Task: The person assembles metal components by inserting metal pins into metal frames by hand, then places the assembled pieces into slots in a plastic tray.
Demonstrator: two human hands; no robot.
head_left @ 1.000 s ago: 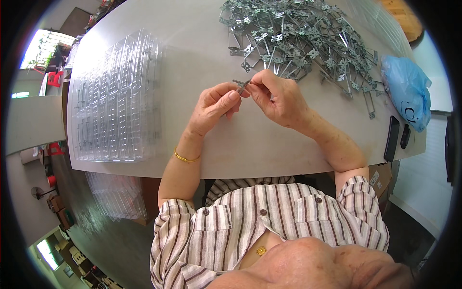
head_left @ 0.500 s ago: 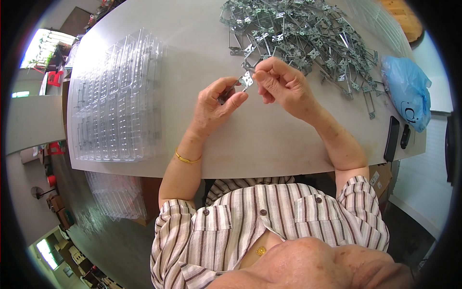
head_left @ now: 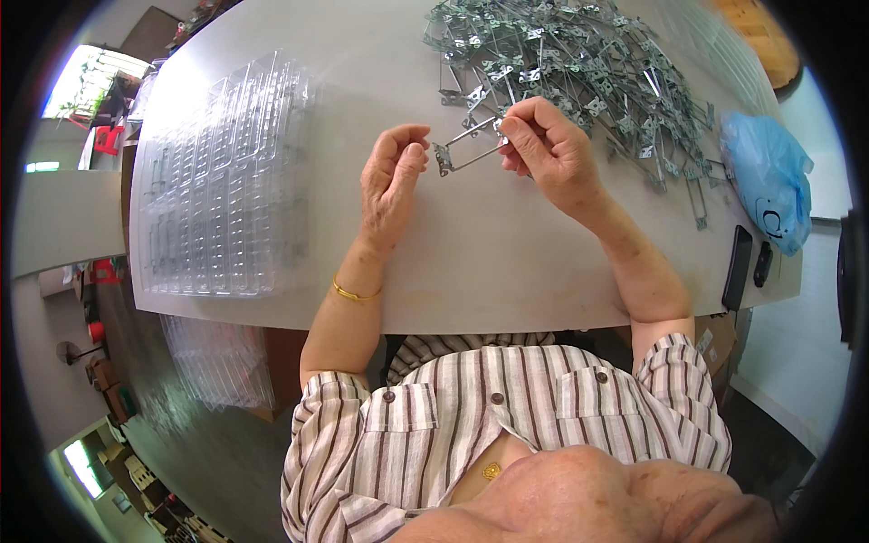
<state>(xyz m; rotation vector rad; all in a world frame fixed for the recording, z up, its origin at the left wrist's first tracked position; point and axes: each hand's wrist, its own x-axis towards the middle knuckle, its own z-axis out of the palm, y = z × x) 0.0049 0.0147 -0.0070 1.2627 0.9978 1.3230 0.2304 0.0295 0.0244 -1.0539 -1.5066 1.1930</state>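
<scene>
My right hand (head_left: 559, 154) pinches one end of a metal bracket (head_left: 471, 161), a narrow frame of two thin rods with a small holed plate at its end. Its free end points left toward my left hand (head_left: 391, 185), across a small gap. The fingers of my left hand are curled in with the thumb against them, and what they may hold is hidden. Just beyond my right hand lies a large heap of similar metal brackets (head_left: 579, 77), tangled together on the table (head_left: 507, 262).
Clear plastic blister trays (head_left: 222, 181) lie stacked on the left side of the table. At the right are a blue plastic bag (head_left: 768, 181), a black phone (head_left: 738, 267) and a small dark object (head_left: 763, 263). More clear trays (head_left: 222, 362) stand below the table's left front edge.
My hands have moved apart. The bracket now shows at length from my right hand, while my left hand has turned and drawn back from its plate.
</scene>
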